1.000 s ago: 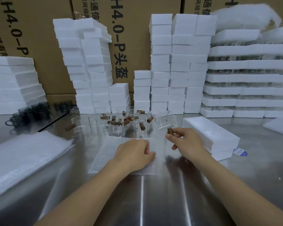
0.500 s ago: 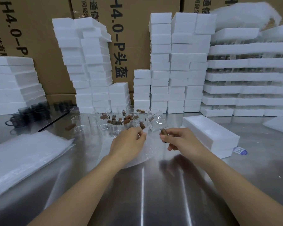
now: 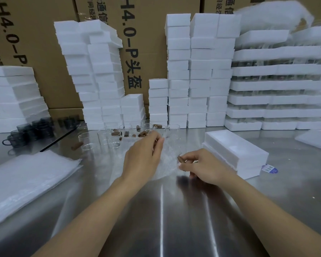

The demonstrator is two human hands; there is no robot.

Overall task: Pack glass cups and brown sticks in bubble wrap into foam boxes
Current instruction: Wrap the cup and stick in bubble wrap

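Gripped the lifted far edge of the bubble wrap sheet [image 3: 168, 160] in the left hand [image 3: 143, 156], fingers curled, just short of the glass cups [image 3: 107, 136]. Pinched a brown stick [image 3: 180, 159] in the right hand [image 3: 204, 166] over the sheet's right edge. Hemmed in by the foam box [image 3: 235, 149] just beside on the right, a stack of wrap sheets [image 3: 26, 182] well apart on the left. Had bare steel table [image 3: 161, 219] open between the forearms.

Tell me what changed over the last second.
The left hand, which lay flat on the bubble wrap, moved away towards the glass cups and gripped the sheet, gathering it up off the table. The right hand kept pinching the brown stick in about the same place; the foam box stayed.
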